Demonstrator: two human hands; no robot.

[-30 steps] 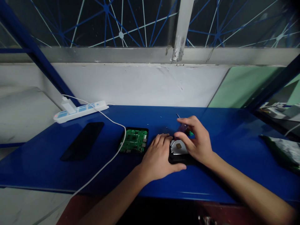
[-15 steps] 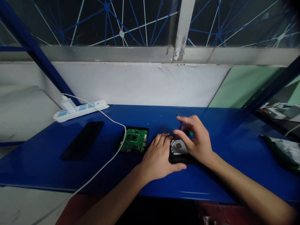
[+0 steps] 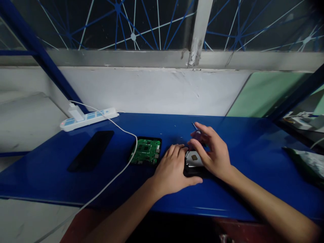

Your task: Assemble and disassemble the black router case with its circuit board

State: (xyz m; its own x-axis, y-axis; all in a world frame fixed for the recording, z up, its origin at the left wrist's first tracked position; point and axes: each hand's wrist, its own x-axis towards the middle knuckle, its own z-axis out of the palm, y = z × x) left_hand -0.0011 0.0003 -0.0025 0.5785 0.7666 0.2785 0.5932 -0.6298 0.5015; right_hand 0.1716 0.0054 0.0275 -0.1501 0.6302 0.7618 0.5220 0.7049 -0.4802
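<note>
My left hand (image 3: 170,171) lies flat with its fingers stretched over the left end of a black case (image 3: 194,171), its thumb spread along the front side. In the case sits a silver hard drive (image 3: 191,163) with a small brownish square on top. My right hand (image 3: 215,153) is closed around a screwdriver (image 3: 198,135) with a see-through purple handle, standing over the far left part of the drive. A thin metal end sticks up above my fingers; the lower tip is hard to make out. Left of my left hand, a green circuit board (image 3: 144,151) lies in a black shell.
A white cable (image 3: 115,177) runs from the power strip (image 3: 92,118) across the board's left edge to the front. A dark flat panel (image 3: 91,151) lies on the left of the blue table (image 3: 255,152). At the right edge is a green and silver bag (image 3: 307,163).
The whole view has shifted slightly. My right fingers have changed position a little on the screwdriver, and more of its upper metal end shows. My left hand stays in place on the case.
</note>
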